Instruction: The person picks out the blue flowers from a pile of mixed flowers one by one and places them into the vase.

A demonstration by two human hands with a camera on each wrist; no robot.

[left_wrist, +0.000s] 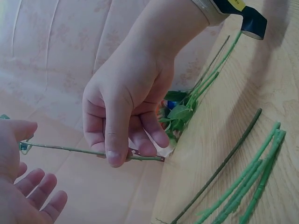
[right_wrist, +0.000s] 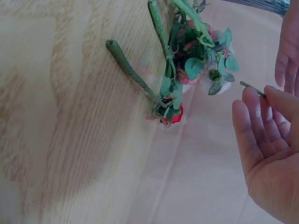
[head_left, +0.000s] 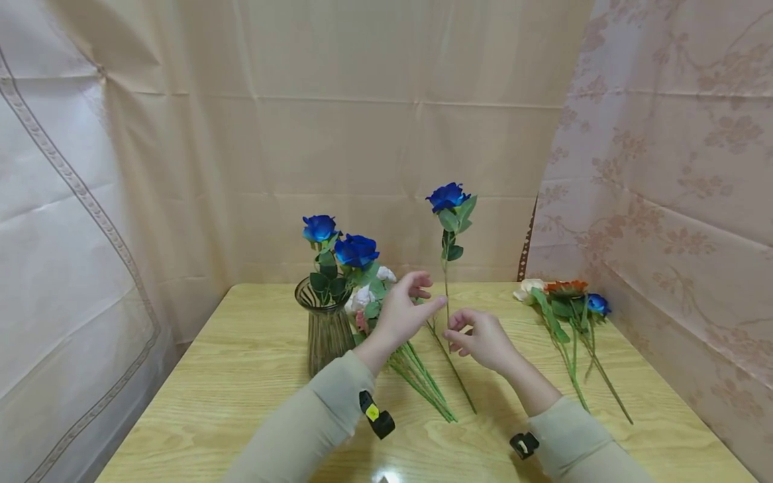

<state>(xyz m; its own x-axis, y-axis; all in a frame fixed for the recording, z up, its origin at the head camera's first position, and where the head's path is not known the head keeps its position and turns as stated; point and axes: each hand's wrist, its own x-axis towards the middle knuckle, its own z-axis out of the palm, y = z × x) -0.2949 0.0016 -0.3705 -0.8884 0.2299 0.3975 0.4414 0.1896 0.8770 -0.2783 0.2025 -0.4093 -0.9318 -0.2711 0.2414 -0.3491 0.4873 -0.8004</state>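
A single artificial blue rose [head_left: 448, 197] stands upright above the table, held low on its stem between the thumb and fingers of my right hand [head_left: 483, 339]. In the left wrist view the stem's cut end [left_wrist: 159, 158] sticks out just past that pinch. My left hand [head_left: 398, 318] has its fingers loosely spread, its thumb tip right beside the stem in the head view. Left of it is a ribbed, smoky glass vase [head_left: 326, 339] with two blue roses [head_left: 356, 251] in it. The right wrist view shows the right thumb [right_wrist: 280, 100] pressing the stem's end.
Beside the vase lies a bunch with white and pink blooms [head_left: 361, 298] and several green stems [head_left: 423, 382]. A separate dark stem [head_left: 455, 376] lies alongside. At the right lie white, orange [head_left: 566, 288] and blue flowers. Curtains surround the wooden table [head_left: 229, 402].
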